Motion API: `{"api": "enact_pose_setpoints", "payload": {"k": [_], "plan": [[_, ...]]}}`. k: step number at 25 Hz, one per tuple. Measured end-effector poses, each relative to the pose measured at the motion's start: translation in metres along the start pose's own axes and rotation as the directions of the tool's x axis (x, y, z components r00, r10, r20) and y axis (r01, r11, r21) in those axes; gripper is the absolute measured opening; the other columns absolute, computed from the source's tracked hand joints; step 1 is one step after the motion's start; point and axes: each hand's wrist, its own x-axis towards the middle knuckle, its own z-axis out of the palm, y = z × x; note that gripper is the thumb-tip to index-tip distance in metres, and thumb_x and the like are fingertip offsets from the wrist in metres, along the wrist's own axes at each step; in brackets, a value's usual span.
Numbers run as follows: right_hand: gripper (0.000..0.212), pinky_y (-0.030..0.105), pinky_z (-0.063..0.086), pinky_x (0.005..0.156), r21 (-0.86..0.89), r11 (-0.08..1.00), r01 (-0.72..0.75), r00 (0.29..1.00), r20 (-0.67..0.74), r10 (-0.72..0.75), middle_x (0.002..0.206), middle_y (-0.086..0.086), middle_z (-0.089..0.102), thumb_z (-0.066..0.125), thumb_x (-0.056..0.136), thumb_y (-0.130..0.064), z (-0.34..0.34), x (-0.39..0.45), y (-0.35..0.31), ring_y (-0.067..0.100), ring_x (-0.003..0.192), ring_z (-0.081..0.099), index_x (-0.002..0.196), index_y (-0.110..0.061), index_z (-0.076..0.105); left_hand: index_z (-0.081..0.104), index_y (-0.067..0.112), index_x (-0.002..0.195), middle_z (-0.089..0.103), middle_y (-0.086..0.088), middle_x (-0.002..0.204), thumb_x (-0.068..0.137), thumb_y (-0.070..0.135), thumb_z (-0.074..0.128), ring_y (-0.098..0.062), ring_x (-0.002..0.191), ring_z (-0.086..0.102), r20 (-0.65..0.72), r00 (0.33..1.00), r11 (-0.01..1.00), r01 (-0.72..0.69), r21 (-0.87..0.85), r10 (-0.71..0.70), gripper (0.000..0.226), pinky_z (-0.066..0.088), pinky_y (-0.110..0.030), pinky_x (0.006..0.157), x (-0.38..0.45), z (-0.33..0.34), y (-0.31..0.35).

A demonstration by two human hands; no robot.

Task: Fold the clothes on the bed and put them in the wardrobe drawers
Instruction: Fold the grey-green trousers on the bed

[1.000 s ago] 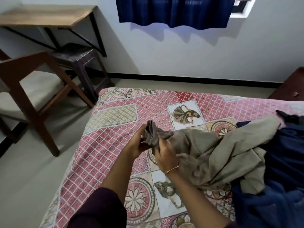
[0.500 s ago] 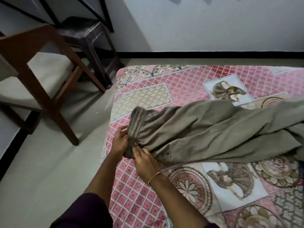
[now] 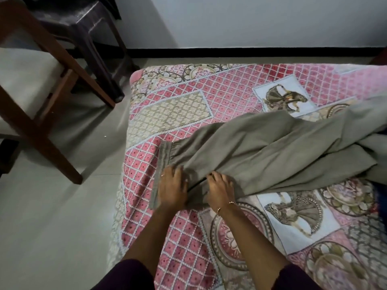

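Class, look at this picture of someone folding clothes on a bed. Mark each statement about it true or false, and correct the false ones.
1. Both hands rest on the olive-grey trousers. True.
2. The trousers lie on the floor. False: they lie on the patterned bedspread.
3. The right hand has a bangle at the wrist. True.
4. The left hand holds a hanger. False: it presses flat near the waistband.
5. A wooden chair stands on the bed. False: it stands on the floor beside it.
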Motion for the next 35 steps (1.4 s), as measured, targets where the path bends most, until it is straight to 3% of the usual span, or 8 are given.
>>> {"api": "enact_pose_setpoints", "payload": {"k": [4,12,17,19,23,26,29,35], "plan": [[0.045,0.042,0.054,0.049,0.112,0.989,-0.098,0.994,-0.04,0.103,0.076,0.013,0.064,0.08,0.032,0.002,-0.012,-0.003,0.046,0.036,0.068,0.064,0.075,-0.006,0.067,0.064,0.008,0.09,0.066,-0.012,0.088,0.07,0.025,0.043,-0.025,0.079,0.059,0.147,0.916,0.921,-0.384,0.059,0.372,0.033,0.038,-0.029,0.07,0.008,0.013,0.064],[0.037,0.04,0.039,0.095,0.252,0.848,-0.466,0.835,-0.19,0.516,0.12,0.021,0.053,0.049,0.081,-0.002,-0.075,-0.032,0.213,0.038,0.115,0.045,0.117,-0.003,0.059,0.064,0.005,0.111,0.062,-0.015,0.115,0.087,0.019,0.054,-0.034,0.109,0.055,0.347,0.821,0.883,-0.467,-0.052,0.454,0.029,0.042,-0.037,0.093,0.035,0.057,0.226],[0.035,0.044,0.054,0.062,0.18,0.866,-0.467,0.861,-0.131,0.491,0.08,0.02,0.062,0.083,0.046,-0.011,-0.106,-0.044,0.335,0.04,0.078,0.063,0.077,-0.002,0.069,0.065,0.005,0.108,0.062,-0.017,0.111,0.08,0.022,0.046,-0.037,0.106,0.056,0.332,0.806,0.862,-0.505,-0.048,0.491,0.038,0.047,-0.041,0.088,0.04,0.113,0.357],[0.027,0.038,0.054,0.054,0.133,0.867,-0.48,0.873,-0.026,0.487,0.077,0.015,0.063,0.076,0.051,-0.012,-0.113,-0.046,0.384,0.034,0.07,0.064,0.077,-0.009,0.07,0.067,0.003,0.098,0.065,-0.02,0.098,0.076,0.026,0.04,-0.041,0.092,0.06,0.377,0.798,0.876,-0.474,-0.089,0.47,0.042,0.051,-0.047,0.078,0.04,0.15,0.405],[0.036,0.033,0.038,0.091,0.095,0.886,-0.454,0.889,0.118,0.443,0.133,0.013,0.048,0.042,0.095,-0.014,-0.11,-0.064,0.457,0.029,0.123,0.046,0.13,-0.008,0.048,0.062,0.005,0.109,0.062,-0.018,0.112,0.086,0.025,0.033,-0.036,0.104,0.057,0.453,0.808,0.923,-0.368,-0.108,0.376,0.042,0.042,-0.042,0.085,0.03,0.218,0.483],[0.039,0.021,0.041,0.077,0.13,0.94,-0.316,0.947,0.102,0.305,0.115,0.011,0.064,0.069,0.079,-0.023,-0.119,-0.08,0.491,0.024,0.105,0.06,0.114,-0.008,0.063,0.049,0.004,0.126,0.051,-0.019,0.13,0.092,0.011,0.043,-0.036,0.114,0.051,0.466,0.859,0.977,-0.205,-0.066,0.212,0.035,0.037,-0.04,0.09,0.02,0.255,0.533],[0.051,0.047,0.052,0.081,-0.137,0.969,-0.203,0.969,0.116,0.22,0.088,-0.003,0.072,0.088,0.038,-0.031,-0.109,-0.076,0.544,0.017,0.083,0.068,0.086,-0.021,0.076,0.036,0.0,0.136,0.036,-0.022,0.141,0.09,0.018,0.049,-0.038,0.121,0.045,0.375,0.923,0.99,-0.034,-0.136,0.083,0.051,0.034,-0.039,0.091,0.01,0.272,0.564],[0.027,0.077,0.024,0.084,-0.383,0.888,-0.255,0.936,0.134,0.327,0.092,-0.001,0.069,0.055,0.064,-0.013,-0.148,-0.085,0.645,0.018,0.096,0.054,0.079,-0.02,0.076,0.053,0.007,0.127,0.051,-0.019,0.133,0.092,0.028,0.048,-0.035,0.121,0.046,0.435,0.873,0.975,0.184,0.127,-0.221,0.041,0.038,-0.036,0.097,0.029,0.293,0.6]]}}
